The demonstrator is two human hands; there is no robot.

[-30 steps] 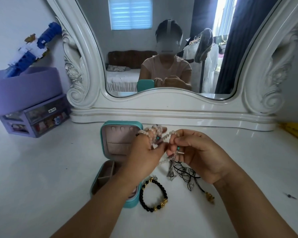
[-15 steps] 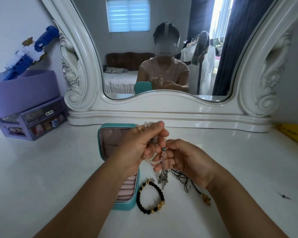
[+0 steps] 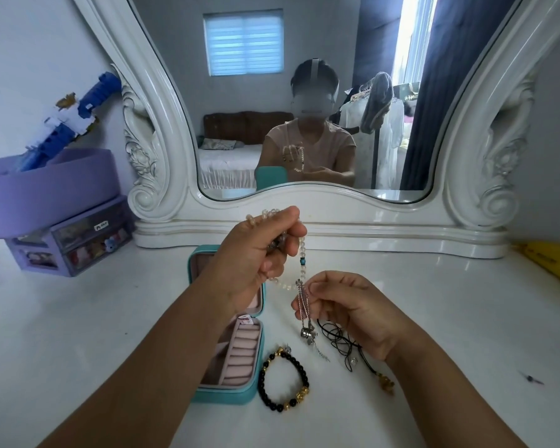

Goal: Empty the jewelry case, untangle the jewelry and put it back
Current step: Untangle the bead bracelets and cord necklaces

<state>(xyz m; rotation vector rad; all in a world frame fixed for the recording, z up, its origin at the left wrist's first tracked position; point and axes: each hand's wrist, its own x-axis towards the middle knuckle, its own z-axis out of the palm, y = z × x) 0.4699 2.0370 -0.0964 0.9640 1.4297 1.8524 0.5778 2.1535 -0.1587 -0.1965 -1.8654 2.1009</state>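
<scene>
Case [image 3: 230, 388], teal and open at lower centre, shows pink ring rolls, seemingly without jewelry. Left hand [image 3: 259, 260] grips pale beads [image 3: 301, 250]; right hand [image 3: 346, 305] fingers pinch the dangling silver chain [image 3: 303, 305].

- Soft daylight filled the room, brightest where a gap between the curtains [image 3: 411, 59] showed blown out in the mirror [image 3: 304, 92].
- The glossy worktop [image 3: 434, 318] carried faint sheen and only weak shadows under the arms.
- The wide-angle lens bowed the mirror frame [image 3: 162, 124] outward near the edges.
- The reflected face was blurred.
</scene>
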